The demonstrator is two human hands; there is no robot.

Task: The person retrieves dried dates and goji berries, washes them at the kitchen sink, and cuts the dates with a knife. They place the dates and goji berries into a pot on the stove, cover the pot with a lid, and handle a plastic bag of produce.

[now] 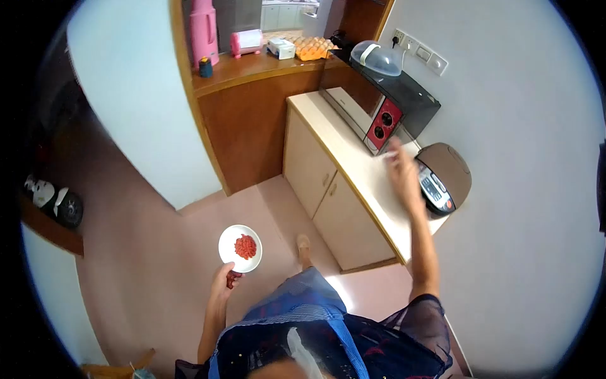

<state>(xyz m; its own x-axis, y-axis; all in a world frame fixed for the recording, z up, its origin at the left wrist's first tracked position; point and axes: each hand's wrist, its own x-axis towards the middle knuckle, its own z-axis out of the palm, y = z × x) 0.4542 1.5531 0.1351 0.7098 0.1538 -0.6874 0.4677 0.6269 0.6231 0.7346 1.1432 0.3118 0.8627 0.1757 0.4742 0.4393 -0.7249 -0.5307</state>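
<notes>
My left hand (221, 282) grips the near rim of a small white bowl (226, 248), thumb over the edge, and holds it above the floor. A heap of small red dried berries (245, 247), which look like goji, lies in the bowl. Dark red shows under the rim beside my fingers. Farther right, my right hand (403, 172) is stretched out over the light cabinet top (377, 183), its fingers smeared by motion. It is between the red control panel of a microwave (382, 124) and a brown rice cooker (452, 167), overlapping the cooker's edge in this view.
A clear dome cover (377, 58) sits on the microwave. Along the wooden ledge (265, 68) stand a pink thermos (203, 35), a small white box (281, 48) and a tray of eggs (314, 47). The cabinet's front corner (403, 260) is close to my right arm.
</notes>
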